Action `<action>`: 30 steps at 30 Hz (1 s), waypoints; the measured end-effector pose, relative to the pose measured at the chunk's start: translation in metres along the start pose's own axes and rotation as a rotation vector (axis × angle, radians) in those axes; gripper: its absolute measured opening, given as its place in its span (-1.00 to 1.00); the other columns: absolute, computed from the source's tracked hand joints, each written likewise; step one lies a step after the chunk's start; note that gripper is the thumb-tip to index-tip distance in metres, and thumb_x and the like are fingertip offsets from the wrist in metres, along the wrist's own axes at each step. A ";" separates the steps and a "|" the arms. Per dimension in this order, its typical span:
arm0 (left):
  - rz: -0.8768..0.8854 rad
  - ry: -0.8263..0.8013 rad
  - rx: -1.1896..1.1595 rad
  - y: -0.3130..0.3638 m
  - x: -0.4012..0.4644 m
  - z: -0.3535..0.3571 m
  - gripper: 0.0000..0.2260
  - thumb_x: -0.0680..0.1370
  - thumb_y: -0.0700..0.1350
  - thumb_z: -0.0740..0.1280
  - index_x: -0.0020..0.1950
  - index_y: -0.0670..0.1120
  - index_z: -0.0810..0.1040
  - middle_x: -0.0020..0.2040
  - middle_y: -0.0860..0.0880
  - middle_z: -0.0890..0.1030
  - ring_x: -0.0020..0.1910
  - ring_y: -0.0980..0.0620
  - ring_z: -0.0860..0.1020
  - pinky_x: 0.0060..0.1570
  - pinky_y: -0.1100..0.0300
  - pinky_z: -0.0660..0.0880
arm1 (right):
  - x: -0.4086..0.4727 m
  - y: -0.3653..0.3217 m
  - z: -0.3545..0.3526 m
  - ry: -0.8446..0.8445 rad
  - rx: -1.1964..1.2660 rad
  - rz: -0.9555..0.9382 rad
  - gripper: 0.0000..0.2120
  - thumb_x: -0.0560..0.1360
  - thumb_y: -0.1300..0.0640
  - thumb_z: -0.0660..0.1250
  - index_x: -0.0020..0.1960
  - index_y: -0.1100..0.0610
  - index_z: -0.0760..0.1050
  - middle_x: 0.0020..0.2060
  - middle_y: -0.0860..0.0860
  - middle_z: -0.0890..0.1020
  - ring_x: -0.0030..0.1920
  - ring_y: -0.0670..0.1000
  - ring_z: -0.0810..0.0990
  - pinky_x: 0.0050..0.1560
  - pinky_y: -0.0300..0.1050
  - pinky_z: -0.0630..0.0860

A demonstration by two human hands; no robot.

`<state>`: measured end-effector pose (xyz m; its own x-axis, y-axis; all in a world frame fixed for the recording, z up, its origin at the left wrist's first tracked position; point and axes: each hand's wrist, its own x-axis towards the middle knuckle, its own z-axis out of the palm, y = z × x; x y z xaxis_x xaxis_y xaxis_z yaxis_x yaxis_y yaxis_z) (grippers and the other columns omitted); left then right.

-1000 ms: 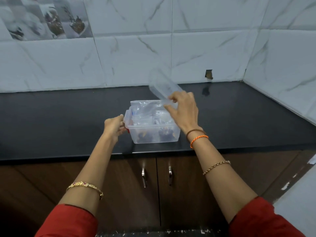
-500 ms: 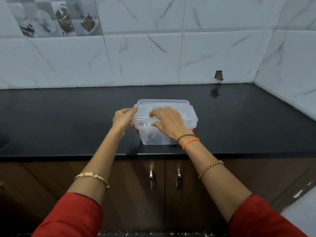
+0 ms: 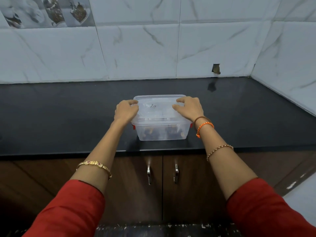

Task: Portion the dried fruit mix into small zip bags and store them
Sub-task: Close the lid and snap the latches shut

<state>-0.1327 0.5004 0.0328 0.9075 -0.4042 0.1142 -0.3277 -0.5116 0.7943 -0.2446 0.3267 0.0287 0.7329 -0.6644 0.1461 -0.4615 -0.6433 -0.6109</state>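
Since the earlier frames, both hands have moved to opposite ends of the lid [image 3: 158, 106], which now sits on the clear plastic container [image 3: 162, 132]. Left hand [image 3: 126, 111] rests on the lid's left edge, fingers curled over the rim. Right hand [image 3: 189, 106] presses the right edge, fingers bent down onto it. Dark dried fruit in bags [image 3: 172, 131] shows through the container wall. Container stands on the black countertop [image 3: 68, 117], near its front edge, above the two cabinet handles [image 3: 149, 174].
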 end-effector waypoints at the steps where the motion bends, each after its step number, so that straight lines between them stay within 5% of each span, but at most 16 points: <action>1: -0.002 0.009 0.039 -0.001 0.001 0.001 -0.64 0.52 -0.20 0.14 0.28 -0.04 0.51 0.32 -0.09 0.49 0.25 -0.10 0.46 0.11 0.13 0.39 | 0.003 0.002 0.000 -0.010 0.005 0.016 -0.64 0.52 0.00 0.25 0.29 0.07 0.47 0.32 0.14 0.44 0.31 0.15 0.40 0.26 0.00 0.38; 11: -0.009 0.101 0.036 -0.015 0.010 0.011 -0.78 0.52 -0.16 0.22 0.08 -0.03 0.60 0.13 -0.09 0.60 0.10 -0.09 0.54 -0.08 0.16 0.41 | 0.009 0.014 -0.007 0.136 0.300 0.051 -0.82 0.50 0.21 0.33 0.07 0.19 0.63 0.10 0.09 0.64 0.20 0.05 0.53 0.22 -0.17 0.42; 15: -0.115 0.142 -0.182 -0.018 0.010 0.015 -0.70 0.51 -0.13 0.28 0.25 -0.10 0.47 0.17 -0.06 0.53 0.12 -0.06 0.52 0.12 -0.01 0.50 | 0.004 0.019 -0.003 0.180 0.650 0.237 -0.67 0.40 0.24 0.43 0.15 0.23 0.54 0.10 0.05 0.56 0.11 0.04 0.53 0.14 -0.13 0.50; 18: -0.186 0.052 -0.310 -0.021 0.012 0.015 -0.72 0.53 -0.10 0.28 0.21 -0.17 0.48 0.16 -0.11 0.55 -0.02 -0.06 0.55 -0.20 0.08 0.54 | 0.005 0.021 -0.001 0.024 0.888 0.410 -0.83 0.41 0.22 0.43 -0.05 0.25 0.53 -0.07 0.09 0.62 -0.11 0.09 0.62 -0.22 -0.13 0.59; 20: -0.229 -0.012 -0.370 -0.023 0.012 0.014 -0.85 0.54 -0.06 0.29 -0.05 -0.14 0.53 -0.01 -0.13 0.59 -0.24 -0.02 0.54 -0.37 0.18 0.45 | 0.006 0.021 -0.004 -0.044 0.892 0.449 -0.73 0.43 0.21 0.41 0.08 0.29 0.50 -0.10 0.09 0.61 -0.20 0.05 0.60 -0.33 -0.17 0.54; 23: -0.238 -0.063 -0.348 -0.025 0.013 0.014 -0.75 0.54 0.01 0.30 -0.14 -0.17 0.50 -0.24 -0.08 0.55 -0.39 0.01 0.46 -0.42 0.21 0.38 | 0.010 0.027 -0.011 -0.090 0.829 0.446 -0.68 0.44 0.22 0.38 0.16 0.28 0.46 -0.07 0.09 0.60 -0.11 0.06 0.59 -0.22 -0.14 0.55; 27: -0.202 -0.083 -0.298 -0.019 0.014 0.013 -0.78 0.56 -0.05 0.26 -0.17 -0.19 0.50 -0.29 -0.06 0.53 -0.39 -0.02 0.49 -0.55 0.28 0.43 | 0.007 0.028 -0.017 -0.150 0.747 0.422 -0.79 0.46 0.19 0.36 0.07 0.19 0.45 -0.18 0.00 0.56 -0.22 -0.04 0.55 -0.33 -0.23 0.49; 30: -0.200 -0.078 -0.299 -0.021 0.016 0.013 -0.80 0.54 -0.10 0.26 -0.19 -0.20 0.50 -0.30 -0.09 0.53 -0.40 -0.03 0.49 -0.54 0.26 0.44 | 0.005 0.029 -0.011 -0.138 0.752 0.462 -0.78 0.45 0.11 0.37 0.04 0.14 0.43 -0.07 0.02 0.55 -0.07 0.01 0.54 -0.03 -0.14 0.49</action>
<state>-0.1144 0.4949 0.0106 0.9194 -0.3810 -0.0974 -0.0446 -0.3469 0.9368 -0.2598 0.3003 0.0206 0.6310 -0.7125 -0.3069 -0.3115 0.1296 -0.9414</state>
